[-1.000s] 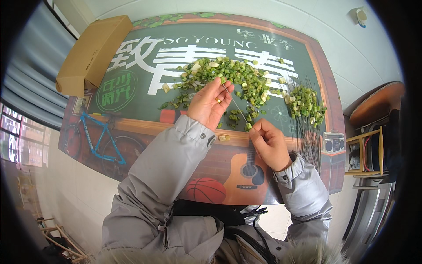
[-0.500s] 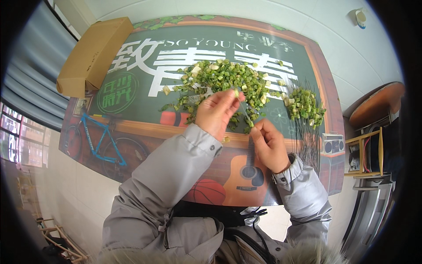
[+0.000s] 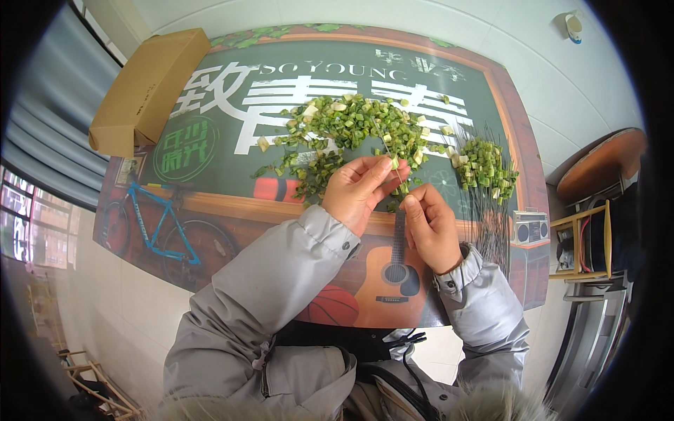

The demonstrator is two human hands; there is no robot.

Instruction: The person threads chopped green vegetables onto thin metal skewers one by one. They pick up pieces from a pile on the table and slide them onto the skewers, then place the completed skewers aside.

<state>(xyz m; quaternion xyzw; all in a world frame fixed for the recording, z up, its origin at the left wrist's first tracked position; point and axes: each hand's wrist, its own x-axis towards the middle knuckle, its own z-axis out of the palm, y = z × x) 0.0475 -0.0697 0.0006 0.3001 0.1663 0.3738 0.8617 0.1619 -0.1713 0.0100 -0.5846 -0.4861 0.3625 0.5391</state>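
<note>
Left hand: the left hand [image 3: 357, 191] pinches a small green piece [image 3: 395, 163] between thumb and fingertips, on a thin wire stem [image 3: 386, 144] rising over the pile.
Right hand: the right hand [image 3: 430, 226] has its fingers pressed together around the stem's lower end, just beside the left hand.
Done: a small heap of stemmed green pieces [image 3: 486, 167] lies to the right on dark wire stems.
Left: a far larger loose pile of green and cream pieces [image 3: 347, 130] remains unstemmed, by my judgement.
Edges: a cardboard box [image 3: 146, 88] sits at the printed mat's [image 3: 210, 140] left corner; a wooden chair [image 3: 597, 210] stands off its right edge.
Open room: bare mat left of the pile.
</note>
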